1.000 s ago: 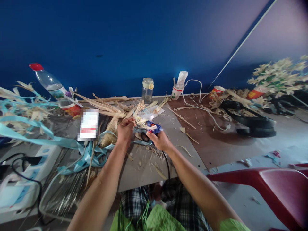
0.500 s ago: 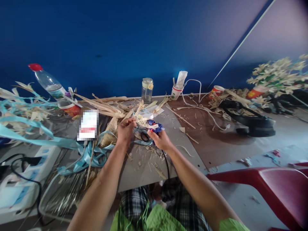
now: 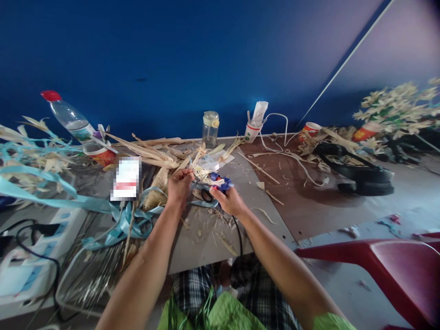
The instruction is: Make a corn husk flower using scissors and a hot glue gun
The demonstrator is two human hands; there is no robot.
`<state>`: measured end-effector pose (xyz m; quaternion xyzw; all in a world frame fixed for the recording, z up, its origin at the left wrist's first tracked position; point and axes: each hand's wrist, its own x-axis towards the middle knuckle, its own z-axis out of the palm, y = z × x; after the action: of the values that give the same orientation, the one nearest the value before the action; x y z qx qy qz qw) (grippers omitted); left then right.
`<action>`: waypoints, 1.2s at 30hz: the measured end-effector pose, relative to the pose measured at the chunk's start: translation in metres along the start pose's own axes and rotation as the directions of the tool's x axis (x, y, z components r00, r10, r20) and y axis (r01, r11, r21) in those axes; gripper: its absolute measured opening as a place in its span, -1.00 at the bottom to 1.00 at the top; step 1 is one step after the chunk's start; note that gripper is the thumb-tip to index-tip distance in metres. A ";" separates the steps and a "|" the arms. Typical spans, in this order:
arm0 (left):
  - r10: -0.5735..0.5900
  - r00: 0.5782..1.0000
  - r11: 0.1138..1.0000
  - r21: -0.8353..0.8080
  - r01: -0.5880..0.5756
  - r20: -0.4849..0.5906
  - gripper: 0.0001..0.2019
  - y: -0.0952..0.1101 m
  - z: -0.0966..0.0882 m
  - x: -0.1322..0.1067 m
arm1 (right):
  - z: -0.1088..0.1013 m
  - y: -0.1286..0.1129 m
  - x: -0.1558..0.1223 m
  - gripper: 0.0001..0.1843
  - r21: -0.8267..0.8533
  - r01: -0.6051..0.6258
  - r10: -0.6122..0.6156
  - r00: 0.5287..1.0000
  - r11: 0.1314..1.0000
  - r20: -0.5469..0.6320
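Observation:
My right hand (image 3: 229,198) grips a blue glue gun (image 3: 222,182), a black cord running down from it toward my lap. Its front end meets a pale corn-husk flower (image 3: 202,173). At the flower's left side, the fingertips of my left hand (image 3: 180,184) are pinched together on it; the exact spot they hold is too small to make out. Black-handled scissors (image 3: 207,195) lie under the work, partly hidden. Light blue ribbon (image 3: 132,224) is heaped left of my left forearm, beside dry corn husks (image 3: 154,158).
A clear jar (image 3: 210,129) stands against the blue wall, with a paper cup (image 3: 252,132) to its right. Further right lies a black object (image 3: 364,178). At left are a leaning plastic bottle (image 3: 70,120), a power strip (image 3: 51,250) and thin wires. A red chair (image 3: 388,266) stands right.
Both hands stay almost in place. The glue gun and my right hand have shifted very slightly left, toward the flower.

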<state>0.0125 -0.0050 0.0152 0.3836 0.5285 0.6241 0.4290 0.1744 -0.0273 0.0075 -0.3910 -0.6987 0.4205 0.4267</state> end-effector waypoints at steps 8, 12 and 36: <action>0.004 1.000 1.000 0.004 -0.004 0.002 -0.93 0.000 0.000 0.000 | 0.000 0.005 0.001 -0.60 -0.023 0.015 -0.015 1.000 1.000 0.004; 0.015 1.000 1.000 -0.008 -0.014 0.010 -0.95 -0.001 0.000 0.001 | -0.001 0.004 0.001 -0.63 -0.025 0.024 -0.024 1.000 0.999 0.015; -0.013 1.000 0.996 -0.091 0.015 0.022 -0.90 -0.009 -0.001 0.004 | 0.000 0.006 0.002 -0.60 -0.008 0.007 -0.007 1.000 1.000 0.011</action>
<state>0.0115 -0.0012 0.0068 0.3666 0.4977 0.6403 0.4560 0.1748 -0.0237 0.0019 -0.3878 -0.7042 0.4185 0.4226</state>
